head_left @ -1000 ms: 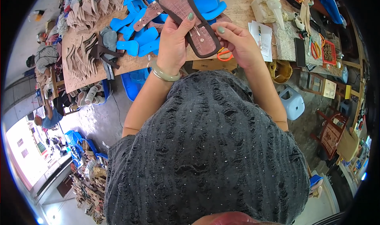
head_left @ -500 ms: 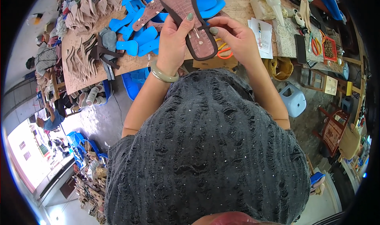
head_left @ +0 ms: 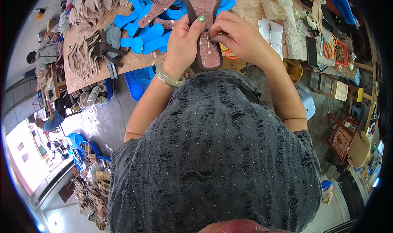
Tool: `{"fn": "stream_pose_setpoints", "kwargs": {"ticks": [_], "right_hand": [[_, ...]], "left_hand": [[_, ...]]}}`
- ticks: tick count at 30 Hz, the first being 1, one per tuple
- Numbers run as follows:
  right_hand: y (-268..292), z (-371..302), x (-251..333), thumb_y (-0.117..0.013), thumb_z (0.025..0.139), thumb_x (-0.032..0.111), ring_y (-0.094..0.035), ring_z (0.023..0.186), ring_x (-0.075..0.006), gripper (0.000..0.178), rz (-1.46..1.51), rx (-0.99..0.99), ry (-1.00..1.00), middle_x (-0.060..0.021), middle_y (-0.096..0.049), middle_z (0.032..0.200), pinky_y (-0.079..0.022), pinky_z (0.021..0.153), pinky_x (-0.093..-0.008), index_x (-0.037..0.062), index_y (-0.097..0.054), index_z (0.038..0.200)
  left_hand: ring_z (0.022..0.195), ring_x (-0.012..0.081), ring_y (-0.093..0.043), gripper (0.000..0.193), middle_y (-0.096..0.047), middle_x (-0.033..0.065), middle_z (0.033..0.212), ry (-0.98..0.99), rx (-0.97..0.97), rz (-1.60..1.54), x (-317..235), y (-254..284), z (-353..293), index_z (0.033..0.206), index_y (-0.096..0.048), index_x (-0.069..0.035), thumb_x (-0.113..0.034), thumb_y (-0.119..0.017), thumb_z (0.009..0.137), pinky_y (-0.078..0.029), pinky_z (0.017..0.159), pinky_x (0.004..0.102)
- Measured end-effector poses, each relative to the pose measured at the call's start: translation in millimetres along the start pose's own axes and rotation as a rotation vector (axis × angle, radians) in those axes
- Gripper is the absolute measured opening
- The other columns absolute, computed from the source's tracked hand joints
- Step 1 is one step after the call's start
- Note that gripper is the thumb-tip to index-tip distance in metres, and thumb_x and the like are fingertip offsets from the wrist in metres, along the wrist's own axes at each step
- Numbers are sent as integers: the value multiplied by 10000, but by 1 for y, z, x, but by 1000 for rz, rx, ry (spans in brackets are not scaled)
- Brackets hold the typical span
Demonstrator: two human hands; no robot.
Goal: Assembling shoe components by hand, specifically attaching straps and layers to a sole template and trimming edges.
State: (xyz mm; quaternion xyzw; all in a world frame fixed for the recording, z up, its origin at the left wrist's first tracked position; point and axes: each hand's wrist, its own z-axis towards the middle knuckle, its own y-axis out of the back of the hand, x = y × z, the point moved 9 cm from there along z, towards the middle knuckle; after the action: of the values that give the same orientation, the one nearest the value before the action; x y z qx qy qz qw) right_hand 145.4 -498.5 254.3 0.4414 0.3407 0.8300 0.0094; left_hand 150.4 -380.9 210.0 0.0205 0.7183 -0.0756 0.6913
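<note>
A long shoe insole (head_left: 210, 60), reddish brown with a dark rim, is held up in front of my body. My left hand (head_left: 183, 46) is closed on its left edge, thumb lying on the upper face. On the other side my right hand (head_left: 241, 40) has its fingers pinched together against the insole's middle, beside a small dark spot and a short pale slit. Whatever sits between those fingertips is hidden; a thin dark strap showed there earlier. Beyond the hands lie blue sole pieces (head_left: 154, 44) in a pile, with another reddish-brown insole (head_left: 157, 9) on top.
Stacks of beige sole pieces (head_left: 84, 63) and dark straps (head_left: 107, 48) lie left on the wooden table (head_left: 127, 67). Orange-handled scissors (head_left: 230, 54), a paper sheet with a pen (head_left: 275, 36), a phone (head_left: 311, 51) and a red basket (head_left: 341, 53) are to the right. A blue stool (head_left: 307, 104) stands below.
The insole has turned more upright and shifted slightly toward me. My right hand has moved down and in against its face; the dark strap it pinched is now hidden.
</note>
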Motion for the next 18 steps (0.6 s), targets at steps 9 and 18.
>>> {"fn": "stream_pose_setpoints", "kwargs": {"ticks": [9, 18], "right_hand": [[2, -3, -2, -586, 832, 57, -515, 802, -211, 106, 241, 60, 63, -72, -474, 858, -422, 718, -300, 8, -500, 868], [-6, -8, -51, -514, 930, 119, -475, 797, -74, 83, 803, -186, -158, 14, -478, 872, -411, 723, -233, 40, -509, 904]], "left_hand": [[815, 59, -565, 233, -625, 24, 929, 119, 34, -215, 3, -3, -3, 1091, -556, -14, -193, -484, 960, -473, 703, 222], [875, 153, -636, 292, -625, 72, 1043, 321, 201, -780, 13, -25, -8, 1199, -501, -23, -201, -463, 970, -536, 779, 274]]}}
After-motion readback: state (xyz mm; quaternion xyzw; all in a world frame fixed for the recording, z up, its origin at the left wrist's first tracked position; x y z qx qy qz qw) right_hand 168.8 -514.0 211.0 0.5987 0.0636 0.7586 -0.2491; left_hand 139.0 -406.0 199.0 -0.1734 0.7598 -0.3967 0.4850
